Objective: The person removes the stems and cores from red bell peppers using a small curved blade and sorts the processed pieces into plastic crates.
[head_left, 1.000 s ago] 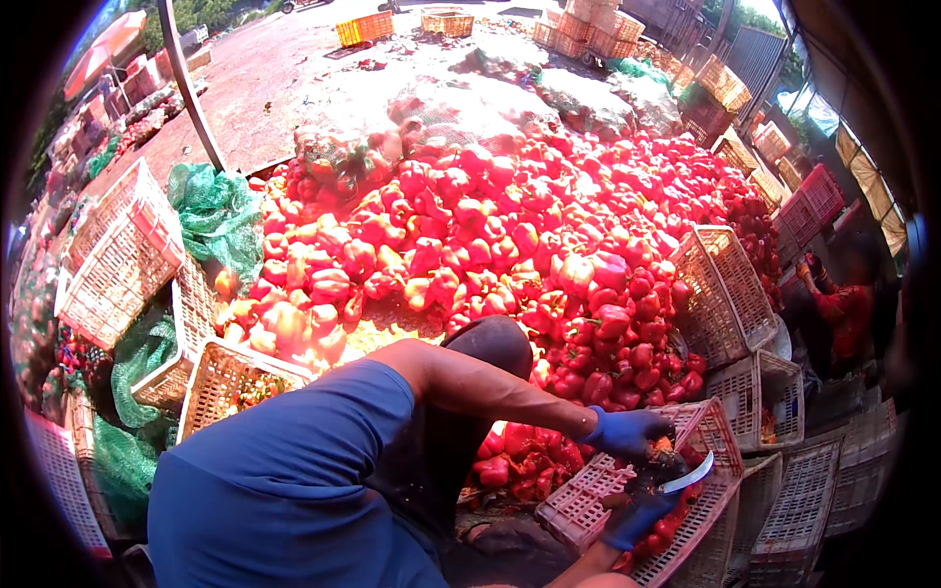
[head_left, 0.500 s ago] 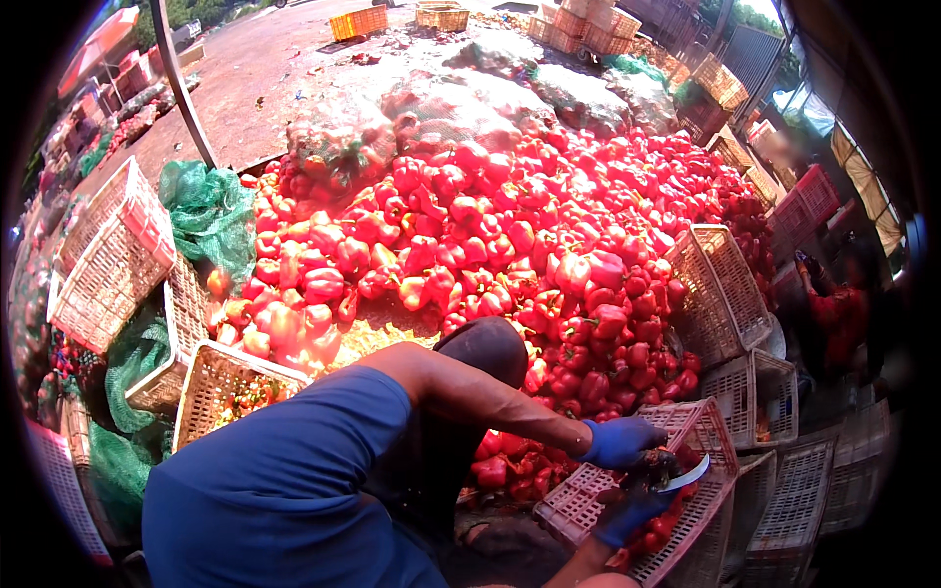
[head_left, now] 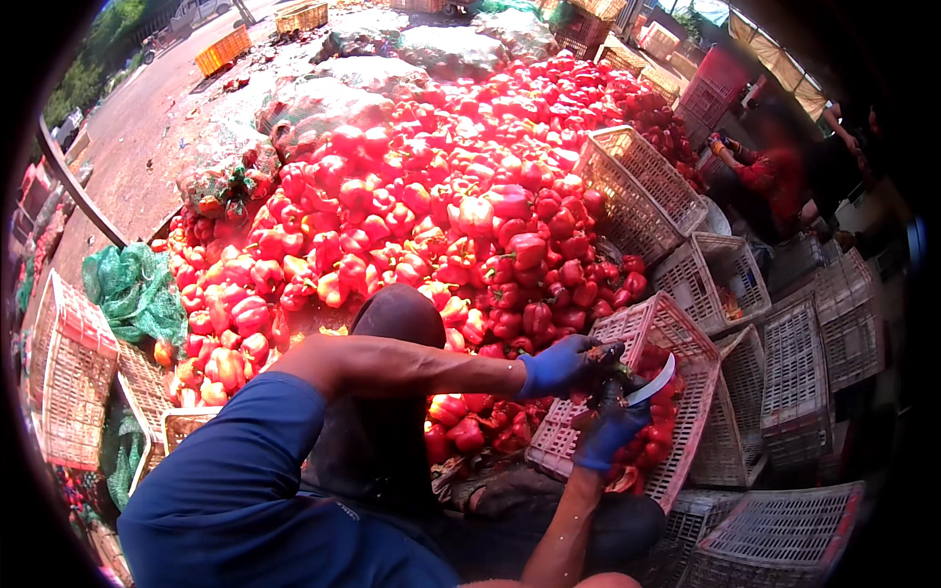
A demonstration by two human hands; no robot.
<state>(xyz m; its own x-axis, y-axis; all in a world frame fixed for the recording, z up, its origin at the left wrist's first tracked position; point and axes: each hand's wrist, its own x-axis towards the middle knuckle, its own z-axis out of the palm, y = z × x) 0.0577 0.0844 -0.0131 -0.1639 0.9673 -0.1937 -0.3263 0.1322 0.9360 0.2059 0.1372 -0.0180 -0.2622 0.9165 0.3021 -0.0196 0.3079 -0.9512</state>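
My left hand (head_left: 570,367), in a blue glove with dark, soiled fingers, is closed over the near side of a pinkish plastic crate (head_left: 698,345). What its fingers hold is hidden. Just below, my right hand (head_left: 610,431), gloved the same way, grips a knife (head_left: 651,380) whose curved, shiny blade points up and right. The two hands meet, fingertips close together. Inside the tilted crate, under and beside the hands, lie red pepper pieces (head_left: 659,453). A large heap of red bell peppers (head_left: 412,211) spreads out beyond my knee.
Empty-looking crates (head_left: 799,367) are stacked to the right, and another crate (head_left: 642,186) leans on the heap. Green netting (head_left: 135,294) and more crates (head_left: 78,372) stand at left. Filled mesh sacks (head_left: 323,113) lie behind the heap. A person in red (head_left: 774,181) sits at far right.
The view has swung to the right, so the heap and crates sit further left in it. Both hands stay together over the crate, the knife still in the right one.
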